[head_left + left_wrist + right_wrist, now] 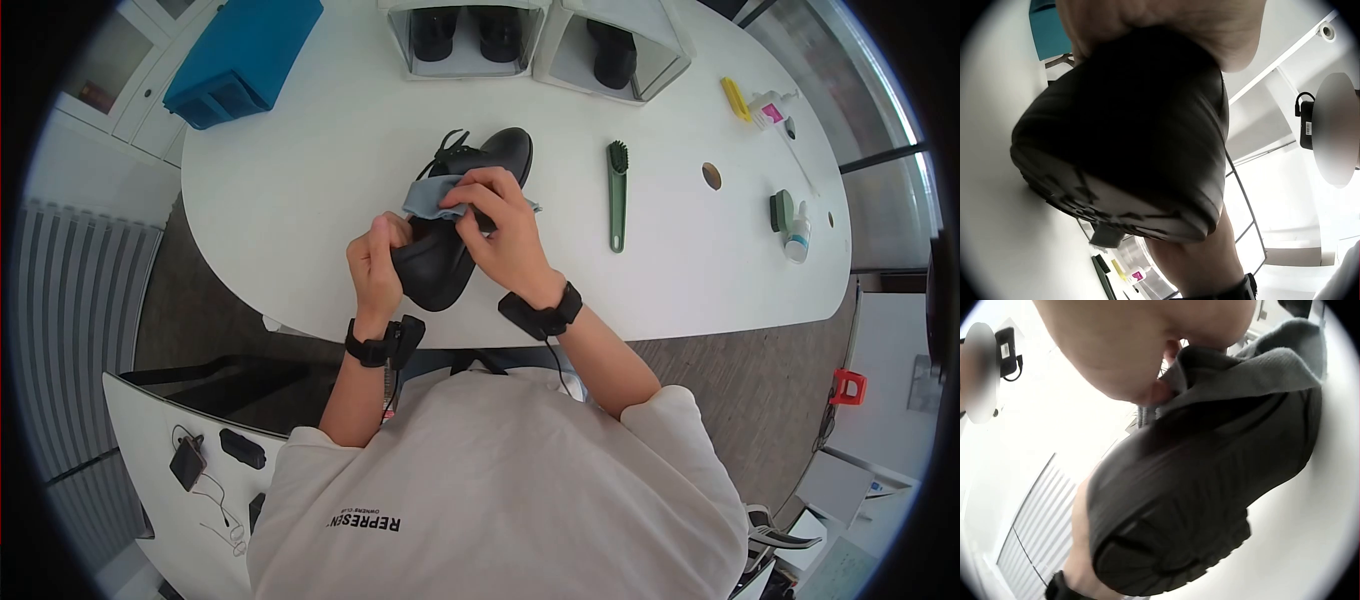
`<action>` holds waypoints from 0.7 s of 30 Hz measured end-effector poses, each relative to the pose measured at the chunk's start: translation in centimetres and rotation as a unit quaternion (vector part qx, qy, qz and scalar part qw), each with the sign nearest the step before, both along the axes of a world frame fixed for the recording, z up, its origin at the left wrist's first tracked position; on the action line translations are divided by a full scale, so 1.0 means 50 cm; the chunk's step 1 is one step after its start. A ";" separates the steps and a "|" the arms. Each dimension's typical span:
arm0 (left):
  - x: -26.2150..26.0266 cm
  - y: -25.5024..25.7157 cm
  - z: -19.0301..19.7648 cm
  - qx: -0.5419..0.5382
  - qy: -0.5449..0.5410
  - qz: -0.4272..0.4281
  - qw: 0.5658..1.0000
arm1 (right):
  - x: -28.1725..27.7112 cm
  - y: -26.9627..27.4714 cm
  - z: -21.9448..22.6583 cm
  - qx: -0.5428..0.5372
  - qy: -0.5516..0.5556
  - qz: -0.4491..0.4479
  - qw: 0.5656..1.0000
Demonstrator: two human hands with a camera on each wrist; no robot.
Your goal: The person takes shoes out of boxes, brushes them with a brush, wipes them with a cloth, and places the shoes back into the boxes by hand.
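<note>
A black laced shoe (435, 265) is held over the white table, its heel end toward the person and its toe pointing away. The left hand (376, 265) grips the shoe near its heel opening. With bent fingers, the right hand (508, 235) pinches a grey-blue cloth (430, 197) that lies across the shoe's upper. In the right wrist view the cloth (1254, 378) drapes over the side of the shoe (1204, 469), above its treaded sole. The left wrist view shows the dark shoe (1129, 125) close up, under the left hand (1172, 22).
A green brush (618, 195) lies right of the shoe on the white table (300, 200). Two white boxes (470, 72) with black shoes and a teal case (245, 60) stand at the back. Farther right are a yellow brush (736, 99), bottles (797, 240) and another green brush (780, 211).
</note>
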State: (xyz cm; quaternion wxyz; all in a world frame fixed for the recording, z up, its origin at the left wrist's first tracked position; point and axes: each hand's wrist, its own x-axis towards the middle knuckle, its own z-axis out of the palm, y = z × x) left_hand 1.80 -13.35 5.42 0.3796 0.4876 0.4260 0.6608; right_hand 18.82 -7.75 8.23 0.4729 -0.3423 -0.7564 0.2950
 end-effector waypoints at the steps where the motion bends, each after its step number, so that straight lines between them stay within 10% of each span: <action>1: -0.004 -0.001 -0.001 -0.004 0.003 -0.001 1.000 | -0.001 -0.001 -0.001 0.007 -0.017 0.001 1.000; 21: 0.023 -0.043 0.011 -0.079 0.226 0.111 0.965 | 0.033 0.068 -0.038 -0.013 -0.040 -0.091 0.995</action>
